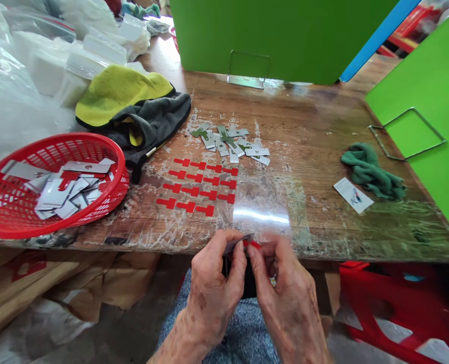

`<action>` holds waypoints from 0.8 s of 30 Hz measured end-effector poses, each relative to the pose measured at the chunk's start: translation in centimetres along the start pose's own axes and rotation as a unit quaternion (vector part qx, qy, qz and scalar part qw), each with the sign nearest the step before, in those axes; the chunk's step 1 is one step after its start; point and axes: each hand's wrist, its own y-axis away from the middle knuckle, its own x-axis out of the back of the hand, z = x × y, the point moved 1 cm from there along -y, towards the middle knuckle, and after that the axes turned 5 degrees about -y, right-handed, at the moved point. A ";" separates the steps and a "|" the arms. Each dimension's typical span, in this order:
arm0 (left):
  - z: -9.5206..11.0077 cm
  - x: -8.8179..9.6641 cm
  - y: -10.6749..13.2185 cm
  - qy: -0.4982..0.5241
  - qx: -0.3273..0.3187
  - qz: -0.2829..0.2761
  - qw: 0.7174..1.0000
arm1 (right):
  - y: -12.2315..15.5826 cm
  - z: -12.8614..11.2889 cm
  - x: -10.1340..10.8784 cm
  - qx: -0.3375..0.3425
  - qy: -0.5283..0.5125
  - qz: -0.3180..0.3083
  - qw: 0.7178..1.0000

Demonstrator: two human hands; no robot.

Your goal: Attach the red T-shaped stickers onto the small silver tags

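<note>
Over the table's front edge my left hand point(217, 275) pinches a thin grey metal plate point(232, 245) between thumb and fingers. My right hand point(281, 283), its fingers partly blurred, pinches a small red piece point(252, 244) against that plate; how the two fit together is hidden by the fingers. Beyond my hands lie rows of flat red T-shaped pieces point(192, 191) on the wood. Farther back is a loose pile of silver plates point(232, 144), some with green T-shaped pieces on them. A red plastic basket point(120, 151) at the left holds more silver plates point(59, 192), one showing a red piece.
A yellow and grey cloth point(152, 114) lies behind the basket, beside plastic bags point(23, 76). Green panels point(285, 40) with wire stands point(247, 76) rise at the back and right. A green cloth point(372, 169) and a printed card point(352, 195) lie on the worn table point(304, 121).
</note>
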 end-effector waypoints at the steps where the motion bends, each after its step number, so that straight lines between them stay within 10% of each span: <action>1: -0.1 0.0 0.0 0.005 0.009 -0.006 1.000 | -0.1 0.1 0.1 -0.021 -0.019 -0.002 1.000; 24: -1.0 1.3 -0.8 0.193 0.191 -0.099 0.957 | -0.7 1.1 -0.1 -0.082 -0.069 -0.067 0.992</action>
